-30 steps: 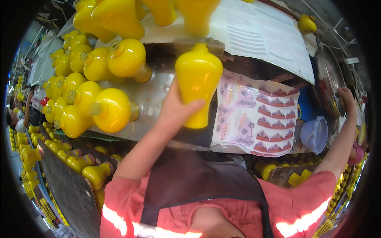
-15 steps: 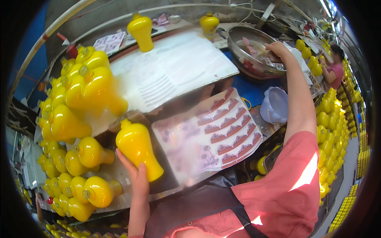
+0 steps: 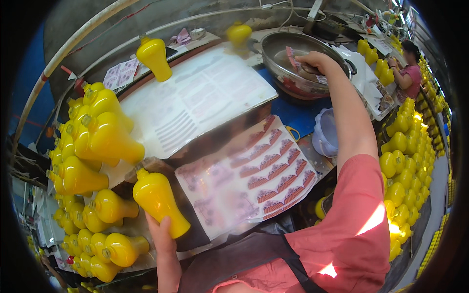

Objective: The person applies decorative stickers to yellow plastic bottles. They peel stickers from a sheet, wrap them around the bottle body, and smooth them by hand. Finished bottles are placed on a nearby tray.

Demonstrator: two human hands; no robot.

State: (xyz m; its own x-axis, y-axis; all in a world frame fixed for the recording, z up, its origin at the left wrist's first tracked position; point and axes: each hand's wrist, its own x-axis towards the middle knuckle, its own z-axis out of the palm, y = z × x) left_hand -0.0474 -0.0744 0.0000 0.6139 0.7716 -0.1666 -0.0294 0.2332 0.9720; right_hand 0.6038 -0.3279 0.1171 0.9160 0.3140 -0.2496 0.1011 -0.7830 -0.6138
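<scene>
A glossy yellow vase-shaped bottle (image 3: 160,202) leans in my left hand (image 3: 162,234), whose fingers wrap its side near the lower end. My right hand (image 3: 315,62) reaches over the rim of a wide metal basin (image 3: 273,58), closed on a flat brownish piece (image 3: 311,74) whose kind I cannot make out. Beside those fingers, a red-and-white printed strip (image 3: 293,57) lies in the basin. Between my arms rests a sheet of printed decals (image 3: 278,183), with rows of curved reddish-brown and purple patterns.
Yellow bottles (image 3: 105,129) are piled at my left, and more (image 3: 405,166) stand at right. One bottle (image 3: 154,58) stands behind a white board (image 3: 205,97). A pale purple bucket (image 3: 326,132) sits below the basin. Another person (image 3: 409,73) works at far right.
My right hand has moved left within the basin, beside the printed strip. The bottle in my left hand appears slightly lower and further left, as the whole view has shifted.
</scene>
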